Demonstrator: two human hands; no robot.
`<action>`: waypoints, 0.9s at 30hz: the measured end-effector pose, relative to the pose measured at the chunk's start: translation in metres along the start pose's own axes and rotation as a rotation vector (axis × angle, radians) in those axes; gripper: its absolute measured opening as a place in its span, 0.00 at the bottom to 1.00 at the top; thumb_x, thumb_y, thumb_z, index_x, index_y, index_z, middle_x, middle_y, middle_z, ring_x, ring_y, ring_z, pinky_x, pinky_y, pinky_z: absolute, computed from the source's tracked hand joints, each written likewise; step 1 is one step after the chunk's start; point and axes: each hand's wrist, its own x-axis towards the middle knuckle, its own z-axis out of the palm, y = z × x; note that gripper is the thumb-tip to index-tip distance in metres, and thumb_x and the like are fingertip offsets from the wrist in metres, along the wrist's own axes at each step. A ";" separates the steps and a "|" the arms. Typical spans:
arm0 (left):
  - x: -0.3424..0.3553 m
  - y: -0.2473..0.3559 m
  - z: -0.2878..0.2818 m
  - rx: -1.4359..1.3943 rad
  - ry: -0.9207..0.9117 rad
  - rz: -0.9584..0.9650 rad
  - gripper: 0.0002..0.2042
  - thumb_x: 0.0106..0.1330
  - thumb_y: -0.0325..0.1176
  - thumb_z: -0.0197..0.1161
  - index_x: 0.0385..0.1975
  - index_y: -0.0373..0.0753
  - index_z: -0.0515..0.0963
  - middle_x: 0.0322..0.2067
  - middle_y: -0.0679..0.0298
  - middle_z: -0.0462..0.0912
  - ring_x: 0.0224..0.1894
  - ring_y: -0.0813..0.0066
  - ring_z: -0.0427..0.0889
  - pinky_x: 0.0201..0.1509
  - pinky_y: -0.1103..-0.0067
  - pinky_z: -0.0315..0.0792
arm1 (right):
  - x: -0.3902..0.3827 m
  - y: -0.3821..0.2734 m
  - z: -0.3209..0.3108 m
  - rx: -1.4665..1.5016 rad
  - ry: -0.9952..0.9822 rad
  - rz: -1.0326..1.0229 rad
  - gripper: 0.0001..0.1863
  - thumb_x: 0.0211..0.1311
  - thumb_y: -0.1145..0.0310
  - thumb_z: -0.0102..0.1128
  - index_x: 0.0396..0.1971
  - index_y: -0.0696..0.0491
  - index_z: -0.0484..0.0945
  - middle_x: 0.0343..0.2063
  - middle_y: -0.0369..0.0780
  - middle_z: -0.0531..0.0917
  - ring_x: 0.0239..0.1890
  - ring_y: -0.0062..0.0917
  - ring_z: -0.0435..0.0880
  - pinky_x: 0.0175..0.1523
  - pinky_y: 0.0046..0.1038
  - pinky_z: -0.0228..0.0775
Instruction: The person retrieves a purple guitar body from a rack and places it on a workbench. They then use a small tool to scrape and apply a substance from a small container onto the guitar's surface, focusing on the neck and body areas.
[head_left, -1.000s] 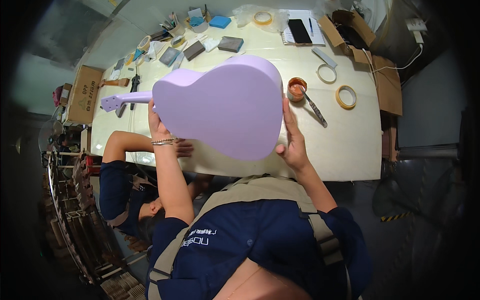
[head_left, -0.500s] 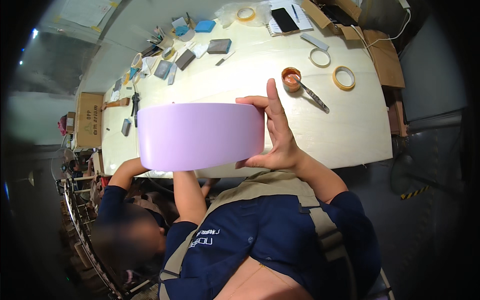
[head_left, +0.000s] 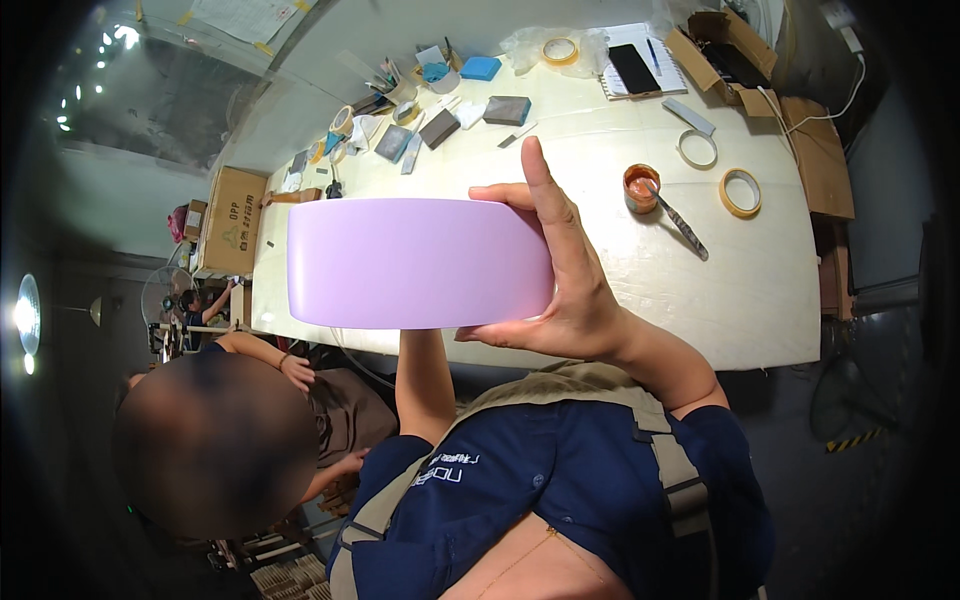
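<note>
A smooth lilac piece with a broad, curved face [head_left: 420, 262] is held up over the near part of the pale table [head_left: 740, 300]. At its right end is my right hand [head_left: 570, 270]: the thumb lies along the lower edge, a finger bends over the top, and the index finger points up, off the piece. My left forearm [head_left: 424, 385] runs up behind the piece, which hides my left hand and its fingers. Right of my right hand stands a small open jar [head_left: 640, 198] of reddish-brown paste, with a dark-handled tool [head_left: 685, 230] leaning out of it.
Rolls of tape [head_left: 740, 193], a phone [head_left: 632, 70] on a notebook and an open carton [head_left: 682, 50] line the right and back. Grey sanding blocks [head_left: 507, 110] and pots of tools [head_left: 400, 92] stand back left. A co-worker's hand [head_left: 297, 373] is low at left.
The view has shifted, so the table and its things appear farther right. The lilac piece has tilted slightly in my hands. The co-worker's head and arms show more fully at left.
</note>
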 end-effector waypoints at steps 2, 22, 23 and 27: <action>0.000 -0.001 0.003 -0.002 0.001 0.008 0.17 0.61 0.45 0.53 0.39 0.36 0.72 0.27 0.64 0.73 0.33 0.75 0.73 0.60 0.69 0.56 | -0.001 -0.001 -0.002 -0.002 0.006 -0.007 0.67 0.26 0.66 0.78 0.63 0.56 0.33 0.49 0.44 0.67 0.51 0.29 0.69 0.55 0.27 0.62; -0.034 0.031 0.075 0.545 0.007 0.510 0.12 0.64 0.38 0.52 0.44 0.44 0.70 0.23 0.68 0.74 0.31 0.74 0.76 0.58 0.59 0.61 | -0.147 0.114 -0.011 -0.119 -0.215 0.794 0.25 0.43 0.74 0.66 0.44 0.59 0.68 0.40 0.42 0.75 0.42 0.26 0.75 0.45 0.26 0.69; -0.038 0.027 0.082 0.584 0.035 0.541 0.12 0.63 0.38 0.52 0.45 0.43 0.69 0.23 0.67 0.74 0.31 0.74 0.76 0.57 0.58 0.63 | -0.149 0.115 -0.012 -0.119 -0.292 0.825 0.27 0.43 0.73 0.66 0.46 0.59 0.67 0.42 0.43 0.75 0.44 0.27 0.74 0.47 0.26 0.69; -0.045 0.016 0.099 0.703 0.118 0.590 0.16 0.63 0.37 0.53 0.48 0.39 0.66 0.23 0.66 0.73 0.31 0.74 0.76 0.56 0.59 0.64 | -0.158 0.118 -0.007 0.131 -0.108 0.873 0.22 0.46 0.72 0.65 0.43 0.58 0.70 0.42 0.40 0.75 0.42 0.24 0.74 0.45 0.25 0.70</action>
